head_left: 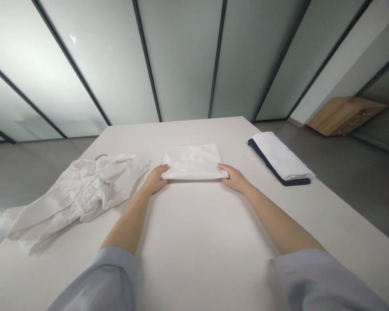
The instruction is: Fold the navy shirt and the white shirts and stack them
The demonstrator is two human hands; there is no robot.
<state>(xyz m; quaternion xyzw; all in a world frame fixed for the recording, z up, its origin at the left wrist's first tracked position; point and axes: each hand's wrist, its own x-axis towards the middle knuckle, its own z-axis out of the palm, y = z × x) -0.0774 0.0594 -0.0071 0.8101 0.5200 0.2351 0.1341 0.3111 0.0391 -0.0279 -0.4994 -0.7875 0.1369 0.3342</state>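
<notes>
A folded white garment lies flat in the middle of the white table. My left hand grips its near left corner, fingers curled on the cloth edge. My right hand grips the near right corner the same way. Both arms stretch forward from light blue sleeves.
A crumpled white garment lies heaped at the table's left side and hangs over the edge. At the right edge a folded white cloth sits on a folded dark blue one. A wooden box stands on the floor far right. Glass wall panels behind.
</notes>
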